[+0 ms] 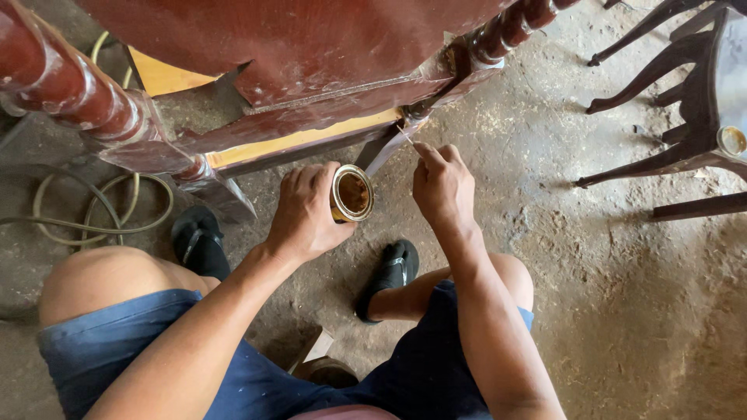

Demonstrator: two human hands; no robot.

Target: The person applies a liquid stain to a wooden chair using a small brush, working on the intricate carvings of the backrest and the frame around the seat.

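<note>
- A small round tin [352, 194] is held by the left hand [305, 214], whose fingers are wrapped around its side; it is kept low over the floor, just below the edge of the furniture.
- The tin is tipped on its side, so that its long axis lies roughly level and its open mouth is turned toward the right hand [441, 185]; brown liquid can be seen inside.
- A thin brush [406, 138] is pinched in the closed fingers of the right hand, with its tip pointed up and left at the furniture's lower rail.
- The dark red furniture [311, 47], with turned posts and a yellow strip beneath, is spread across the top of the view, directly above both hands.
- Black sandals [198, 237] are seen on the dirt floor [638, 295] beneath the hands.
- A coiled hose [101, 210] lies at the left, and dark chair legs [661, 70] stand well apart at the right.
</note>
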